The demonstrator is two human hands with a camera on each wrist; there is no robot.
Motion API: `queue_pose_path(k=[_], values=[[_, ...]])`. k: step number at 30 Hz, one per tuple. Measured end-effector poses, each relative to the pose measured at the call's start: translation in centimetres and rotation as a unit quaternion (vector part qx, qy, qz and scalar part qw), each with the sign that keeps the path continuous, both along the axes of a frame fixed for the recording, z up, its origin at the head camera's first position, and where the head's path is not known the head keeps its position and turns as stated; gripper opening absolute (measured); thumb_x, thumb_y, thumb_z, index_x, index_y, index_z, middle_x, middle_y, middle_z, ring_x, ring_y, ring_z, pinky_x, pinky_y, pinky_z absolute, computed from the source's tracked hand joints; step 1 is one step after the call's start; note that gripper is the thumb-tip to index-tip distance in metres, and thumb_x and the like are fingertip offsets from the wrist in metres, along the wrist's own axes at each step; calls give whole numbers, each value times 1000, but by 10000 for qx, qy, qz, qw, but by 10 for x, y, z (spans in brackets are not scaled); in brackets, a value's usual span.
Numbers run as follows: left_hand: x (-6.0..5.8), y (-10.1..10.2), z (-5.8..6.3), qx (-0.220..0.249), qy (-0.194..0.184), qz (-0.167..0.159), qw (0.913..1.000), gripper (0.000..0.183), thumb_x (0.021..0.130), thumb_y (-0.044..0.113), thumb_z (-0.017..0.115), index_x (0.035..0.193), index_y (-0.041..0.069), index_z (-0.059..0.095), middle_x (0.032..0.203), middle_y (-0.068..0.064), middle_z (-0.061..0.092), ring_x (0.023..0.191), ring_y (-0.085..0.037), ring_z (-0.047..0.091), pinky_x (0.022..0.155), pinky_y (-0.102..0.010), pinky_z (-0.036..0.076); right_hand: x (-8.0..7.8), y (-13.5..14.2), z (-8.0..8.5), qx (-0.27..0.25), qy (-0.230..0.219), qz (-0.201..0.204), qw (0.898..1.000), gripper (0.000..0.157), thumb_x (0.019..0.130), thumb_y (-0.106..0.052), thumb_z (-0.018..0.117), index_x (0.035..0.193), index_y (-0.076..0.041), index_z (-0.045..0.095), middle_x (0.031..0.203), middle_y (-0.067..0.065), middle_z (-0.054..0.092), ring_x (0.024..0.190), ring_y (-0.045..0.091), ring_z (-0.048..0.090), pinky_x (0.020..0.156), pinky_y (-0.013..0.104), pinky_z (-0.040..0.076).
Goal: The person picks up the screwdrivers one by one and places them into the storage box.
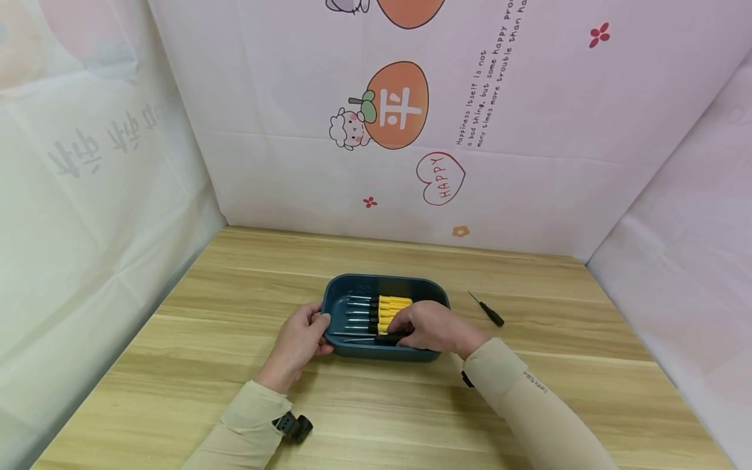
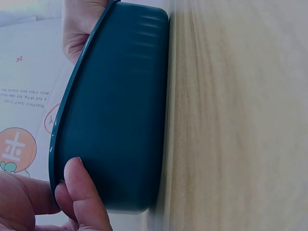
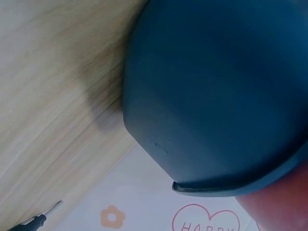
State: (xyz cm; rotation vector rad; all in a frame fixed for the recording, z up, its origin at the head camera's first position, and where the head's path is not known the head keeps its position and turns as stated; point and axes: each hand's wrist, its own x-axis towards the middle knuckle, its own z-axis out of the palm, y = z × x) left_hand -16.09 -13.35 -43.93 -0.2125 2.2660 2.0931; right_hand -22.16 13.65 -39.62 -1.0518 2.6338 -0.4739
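Observation:
A dark blue rectangular box (image 1: 382,352) stands on the table, its side wall (image 2: 110,106) filling much of the left wrist view. My left hand (image 1: 298,339) grips its left end, thumb at the rim and fingers (image 2: 86,197) against the outside. Inside lie several yellow-handled screwdrivers (image 1: 395,304) in a row, shafts to the left. My right hand (image 1: 435,326) reaches over the right end and pinches a black-handled screwdriver (image 1: 384,339) along the box's near side. The hand hides part of that handle. In the right wrist view the box wall (image 3: 207,96) conceals the fingers' work.
Another black-handled screwdriver (image 1: 492,314) lies on the wooden table (image 1: 382,418) to the right of the box, its tip pointing back left. A printed white cloth (image 1: 282,176) hangs behind the table, with more cloth at both sides.

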Motion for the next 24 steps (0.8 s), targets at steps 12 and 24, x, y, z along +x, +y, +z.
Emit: queue_pose_path(k=[12,24], values=[[2,0,2,7,23,-25,10000,43,109,17,52,148,0,51,108,-17,58,69,-16,61,63,-28,61,-4,-2,-3,109,1,0,9999,23,89,-16,84,111,-22,80,103,-13,75,87,2,63,90,30,58],[1,-1,1,2,73,-50,10000,43,109,16,51,148,-2,50,107,-16,58,68,-16,61,62,-28,61,-6,-6,-4,321,85,73,9994,22,88,-16,85,108,-23,78,97,-15,71,84,3,60,87,28,57]])
